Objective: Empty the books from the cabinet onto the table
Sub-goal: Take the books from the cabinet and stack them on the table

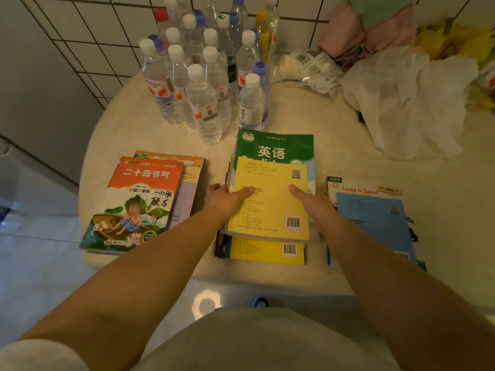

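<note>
A stack of books lies in the middle of the pale round table (139, 129), topped by a yellow book (270, 207) face down with a barcode. Under it show a green book (276, 147) and another yellow book (265, 250). My left hand (227, 198) grips the stack's left edge, thumb on the yellow cover. My right hand (313, 200) grips the right edge, thumb on top. Left of it lies a pile topped by an orange picture book (139, 204). To the right lies a blue and white book (375, 212). No cabinet is in view.
Several clear plastic water bottles (203, 73) stand crowded at the back of the table. Crumpled white plastic bags (407, 103), a pink cloth (361, 30) and yellow bags (455, 41) lie at the back right. A tiled wall rises behind; the floor lies to the left.
</note>
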